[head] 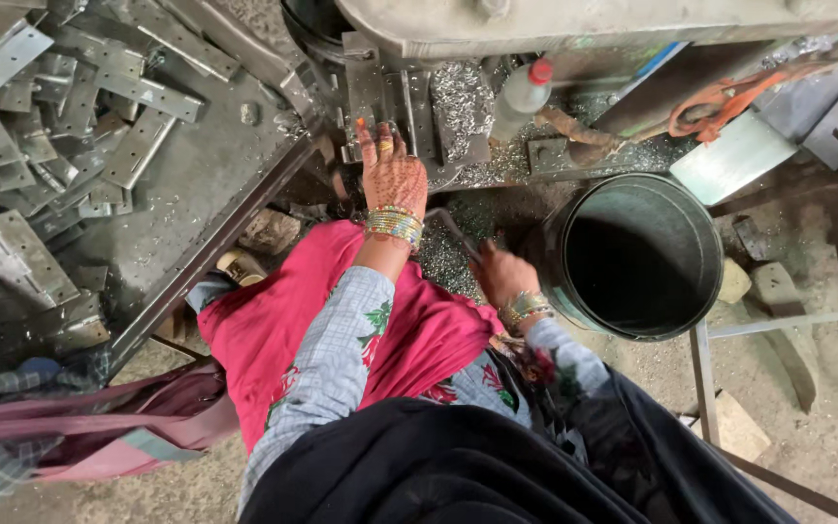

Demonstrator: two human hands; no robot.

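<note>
My left hand [392, 170] reaches forward with fingers spread, resting flat on the metal fixture [409, 112] of a machine, beside a heap of shiny metal shavings [460, 97]. Several bangles ring its wrist. My right hand [502, 277] is lower and closer, its fingers closed around a thin metal rod [453, 231] that angles up to the left. It sits just left of a large dark round bucket [638, 254]. A pink cloth [341, 311] covers my lap under both arms.
A pile of flat perforated metal plates [60, 107] covers the bench at left. A plastic bottle with a red cap [519, 95] stands on the machine bed. Orange cable [729, 97] hangs at upper right. Stones and a metal frame [705, 369] lie on the dirt floor at right.
</note>
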